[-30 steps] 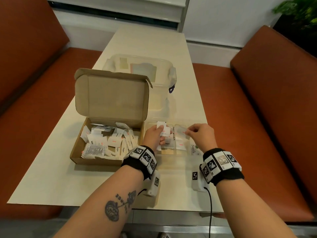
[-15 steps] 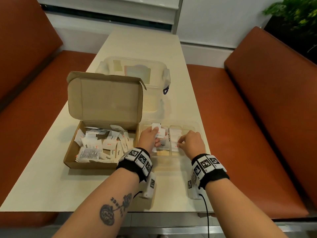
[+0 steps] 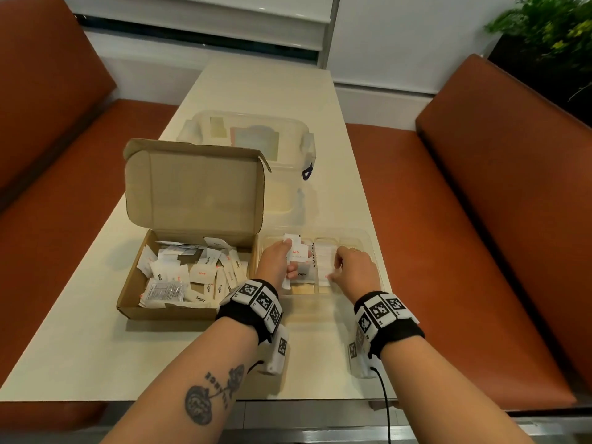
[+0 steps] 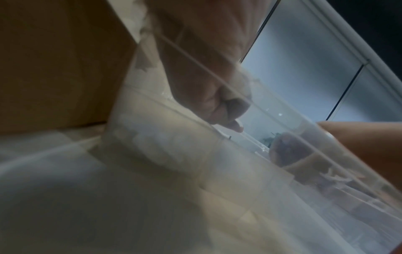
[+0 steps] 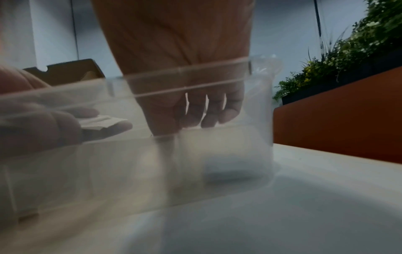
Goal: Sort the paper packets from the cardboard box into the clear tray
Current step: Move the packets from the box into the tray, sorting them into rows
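An open cardboard box (image 3: 166, 312) sits left on the table, with several white paper packets (image 3: 192, 274) loose inside. Right beside it stands the clear tray (image 3: 368, 238) with its compartments. My left hand (image 3: 290, 251) hovers over the tray's left compartment and grips a small bunch of packets (image 3: 296, 253) marked Salt and Pepper. My right hand (image 3: 334, 272) reaches down into the middle compartment, its fingers curled on a white packet (image 3: 325, 261) atop a stack. Through the tray wall (image 5: 174, 82) the right wrist view shows those fingertips (image 5: 165, 127) pointing down, and my left hand (image 5: 43, 123) with its packets (image 5: 102, 122).
A clear lidded container (image 3: 250, 139) stands behind the box, with another clear piece (image 3: 282, 200) just behind the tray. Orange benches (image 3: 480, 219) flank the table. A plant (image 3: 544, 33) is at the far right. The box's raised lid (image 3: 195, 187) stands left of the tray.
My right hand has moved left from the tray's right part to the middle compartment and gone down into it. My left hand stays over the left compartment, still holding its packets.
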A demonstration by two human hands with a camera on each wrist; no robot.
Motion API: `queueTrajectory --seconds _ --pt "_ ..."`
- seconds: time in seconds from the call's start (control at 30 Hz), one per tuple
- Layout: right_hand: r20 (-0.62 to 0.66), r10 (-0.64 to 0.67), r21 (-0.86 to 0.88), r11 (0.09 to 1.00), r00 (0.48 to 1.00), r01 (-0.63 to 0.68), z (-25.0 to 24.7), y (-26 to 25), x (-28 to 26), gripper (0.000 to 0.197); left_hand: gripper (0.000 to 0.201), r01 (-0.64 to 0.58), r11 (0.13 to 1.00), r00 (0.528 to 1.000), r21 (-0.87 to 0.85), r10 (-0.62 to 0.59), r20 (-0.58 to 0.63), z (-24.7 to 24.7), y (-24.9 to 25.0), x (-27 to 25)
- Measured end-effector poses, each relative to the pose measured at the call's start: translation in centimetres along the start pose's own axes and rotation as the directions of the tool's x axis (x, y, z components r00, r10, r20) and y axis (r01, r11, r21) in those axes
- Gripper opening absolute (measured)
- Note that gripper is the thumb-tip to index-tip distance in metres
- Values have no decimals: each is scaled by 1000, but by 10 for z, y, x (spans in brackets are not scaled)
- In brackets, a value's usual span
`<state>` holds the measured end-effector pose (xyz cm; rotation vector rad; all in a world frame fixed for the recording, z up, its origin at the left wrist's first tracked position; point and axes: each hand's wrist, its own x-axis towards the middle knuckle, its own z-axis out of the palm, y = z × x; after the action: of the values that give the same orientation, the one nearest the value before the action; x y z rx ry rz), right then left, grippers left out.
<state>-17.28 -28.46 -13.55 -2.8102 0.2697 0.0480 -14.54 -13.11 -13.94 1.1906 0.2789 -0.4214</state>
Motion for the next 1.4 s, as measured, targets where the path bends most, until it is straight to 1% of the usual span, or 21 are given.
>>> queueTrajectory --seconds 0.07,0.1,0.13,0.17,0.23,0.3,0.4,0.47,0.53,0.63,0.8,0.9,0.97,1.0,1.07,1.1,1.13,1.2,1.27,1.33,1.4 --pt "-91 -39 55 998 995 44 -3 -4 -1 15 31 -1 1000 1000 14 1 0 -1 -1 1" --pt "-134 -53 131 989 990 71 -5 -8 -1 14 30 0 1000 1000 17 0 0 -1 -2 1" --pt "-148 -56 231 969 987 90 -8 -13 -2 16 28 -1 1000 1000 22 1 3 -1 -2 1" --pt "-132 -47 340 936 990 90 -10 -19 -1 18 25 -7 999 1000 34 6 11 0 -2 1" --pt "-64 -15 518 854 998 46 -13 -28 0 21 20 -30 997 999 74 27 40 1 -1 -1" --pt "-18 17 599 801 1000 -3 -15 -33 3 25 19 -46 995 998 93 42 49 1 -1 -2" --pt "40 55 643 763 998 -68 -13 -33 6 29 17 -37 996 998 80 34 45 1 -1 -4" --pt "64 70 648 755 996 -95 -11 -32 6 25 18 -37 997 997 66 32 64 1 0 -5" --pt "66 61 654 751 996 -89 -9 -31 5 17 20 -37 998 996 57 32 81 1 0 -6" --pt "62 40 678 731 997 -72 -9 -28 3 15 19 -33 998 997 54 29 78 1 0 -7" --pt "76 43 705 705 996 -84 -13 -28 2 17 16 -11 999 999 46 9 41 4 1 -6" --pt "63 71 729 677 996 -94 -22 -22 1 10 19 -25 999 999 44 26 -19 3 3 -6" --pt "54 96 708 698 994 -106 -30 -12 2 9 21 -45 998 998 32 47 -34 2 4 -6" --pt "44 106 659 744 993 -108 -33 -5 3 9 21 -49 999 998 22 49 -29 2 4 -7" --pt "27 87 470 878 996 -89 -37 4 4 8 22 -50 998 998 25 51 -24 2 4 -8" --pt "39 66 370 926 997 -76 -37 7 4 8 22 -50 998 998 30 51 -25 3 4 -8" --pt "64 47 297 953 997 -64 -35 8 3 9 23 -48 998 998 28 49 -26 3 4 -8" --pt "109 33 244 968 993 -59 -28 7 1 11 23 -45 999 999 20 46 -22 4 5 -9" --pt "120 39 243 968 992 -68 -20 5 0 13 23 -45 999 999 26 45 -18 3 6 -9" --pt "106 44 244 967 993 -68 -14 4 0 14 22 -43 999 999 31 43 -19 3 6 -10" --pt "68 23 194 980 997 -36 -11 3 2 12 22 -41 999 999 32 42 -23 2 5 -9"
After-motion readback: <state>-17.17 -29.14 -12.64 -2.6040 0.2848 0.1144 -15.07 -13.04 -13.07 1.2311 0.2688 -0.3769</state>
